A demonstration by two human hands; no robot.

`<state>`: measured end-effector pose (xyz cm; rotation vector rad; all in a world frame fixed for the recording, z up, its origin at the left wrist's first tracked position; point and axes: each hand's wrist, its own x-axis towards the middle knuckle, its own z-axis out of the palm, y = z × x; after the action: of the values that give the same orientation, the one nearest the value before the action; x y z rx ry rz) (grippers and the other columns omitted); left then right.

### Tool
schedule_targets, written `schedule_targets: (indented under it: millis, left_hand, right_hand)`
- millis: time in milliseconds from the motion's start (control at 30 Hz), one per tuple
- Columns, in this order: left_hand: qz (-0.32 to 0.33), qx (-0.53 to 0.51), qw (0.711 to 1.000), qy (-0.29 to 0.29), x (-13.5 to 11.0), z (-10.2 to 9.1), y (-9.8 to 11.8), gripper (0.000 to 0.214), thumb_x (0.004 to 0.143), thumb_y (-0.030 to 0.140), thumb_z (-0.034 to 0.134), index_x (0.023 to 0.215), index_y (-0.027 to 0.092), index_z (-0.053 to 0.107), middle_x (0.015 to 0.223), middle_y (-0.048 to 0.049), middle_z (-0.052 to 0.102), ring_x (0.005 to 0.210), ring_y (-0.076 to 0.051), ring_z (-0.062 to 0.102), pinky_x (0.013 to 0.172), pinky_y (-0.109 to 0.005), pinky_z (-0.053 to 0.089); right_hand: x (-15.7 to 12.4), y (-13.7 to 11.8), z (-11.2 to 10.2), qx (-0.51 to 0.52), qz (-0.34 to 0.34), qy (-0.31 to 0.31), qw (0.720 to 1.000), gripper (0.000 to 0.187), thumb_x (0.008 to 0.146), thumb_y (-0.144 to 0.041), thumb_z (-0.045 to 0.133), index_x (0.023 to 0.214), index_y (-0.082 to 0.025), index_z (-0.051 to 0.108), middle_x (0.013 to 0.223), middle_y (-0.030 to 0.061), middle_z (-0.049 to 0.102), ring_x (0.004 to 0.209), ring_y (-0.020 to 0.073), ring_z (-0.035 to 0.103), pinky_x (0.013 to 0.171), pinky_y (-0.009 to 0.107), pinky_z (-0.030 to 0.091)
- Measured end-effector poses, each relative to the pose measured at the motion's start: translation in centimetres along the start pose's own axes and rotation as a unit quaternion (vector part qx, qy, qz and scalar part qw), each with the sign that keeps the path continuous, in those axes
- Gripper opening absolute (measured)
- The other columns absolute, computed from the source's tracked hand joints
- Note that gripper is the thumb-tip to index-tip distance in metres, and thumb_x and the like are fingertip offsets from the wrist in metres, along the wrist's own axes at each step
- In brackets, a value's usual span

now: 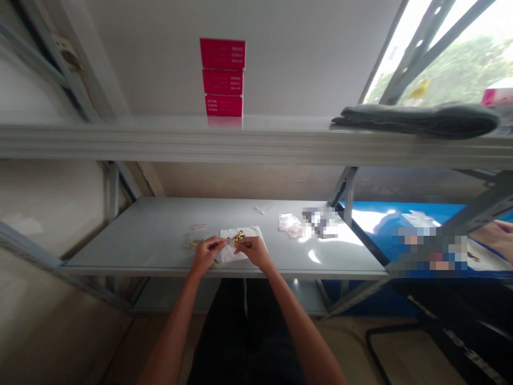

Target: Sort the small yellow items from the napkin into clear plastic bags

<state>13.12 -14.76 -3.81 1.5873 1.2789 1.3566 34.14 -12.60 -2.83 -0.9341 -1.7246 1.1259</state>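
your left hand (206, 254) and right hand (255, 252) pinch a small piece (229, 241) together
gold pieces (238, 236) remain on the white tissue (250, 232) just ahead, a plastic bag (290, 225) off to the right

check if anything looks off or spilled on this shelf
A few small gold pieces lie loose on the grey metal shelf, off the white paper that holds the others, beside the left hand. They look spilled. Higher up, the folded grey cloth sags over the front edge of the upper shelf.
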Motion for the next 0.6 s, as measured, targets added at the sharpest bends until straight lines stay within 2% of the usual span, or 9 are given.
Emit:
schedule_targets:
  millis: [167,267,400,467,600]
  left_hand:
    - [-0.007,-0.009,1.000,0.002,0.0,0.1,0.1,0.034,0.081,0.049,0.073,0.093,0.019,0.081,0.090,-0.0056,0.076,0.084,-0.021,0.067,0.076,-0.029,0.051]
    - [-0.017,-0.023,1.000,0.013,0.0,0.1,0.2,0.036,0.080,0.050,0.073,0.095,0.019,0.081,0.092,-0.0067,0.077,0.086,-0.022,0.068,0.078,-0.030,0.052]
    - [-0.034,-0.047,0.998,0.016,0.0,0.1,0.0,0.041,0.079,0.051,0.075,0.102,0.018,0.080,0.095,-0.0072,0.077,0.084,-0.021,0.067,0.074,-0.029,0.052]
    - [-0.037,-0.052,0.998,0.017,0.0,0.1,-0.1,0.039,0.077,0.051,0.077,0.097,0.018,0.080,0.091,-0.0064,0.077,0.080,-0.019,0.066,0.071,-0.027,0.051]
    - [-0.040,-0.061,0.996,0.047,0.0,0.2,-0.2,0.037,0.076,0.051,0.078,0.089,0.017,0.080,0.085,-0.0055,0.076,0.077,-0.018,0.065,0.069,-0.026,0.050]
  right_hand:
    - [0.1,-1.3,-0.1,-0.077,-0.051,-0.041,0.995,0.040,0.094,-0.046,0.059,0.067,-0.022,0.076,0.067,0.0002,0.072,0.059,0.0129,0.061,0.057,0.024,0.044]
    - [0.1,-1.7,0.1,-0.101,-0.076,-0.035,0.991,0.035,0.094,-0.047,0.060,0.076,-0.024,0.079,0.073,0.0009,0.073,0.062,0.0134,0.060,0.058,0.024,0.044]
    - [0.0,-1.9,0.4,-0.123,-0.102,0.002,0.987,0.022,0.091,-0.041,0.065,0.088,-0.025,0.081,0.086,0.0031,0.076,0.069,0.0148,0.062,0.063,0.025,0.046]
    - [0.0,-1.6,0.1,-0.125,-0.103,0.027,0.986,0.022,0.092,-0.038,0.064,0.093,-0.024,0.080,0.088,0.0039,0.075,0.070,0.0148,0.062,0.063,0.025,0.046]
    - [0.0,-0.4,-1.3,-0.157,-0.065,0.144,0.975,0.022,0.092,-0.028,0.059,0.095,-0.021,0.079,0.091,0.0050,0.074,0.064,0.0134,0.058,0.065,0.026,0.047]
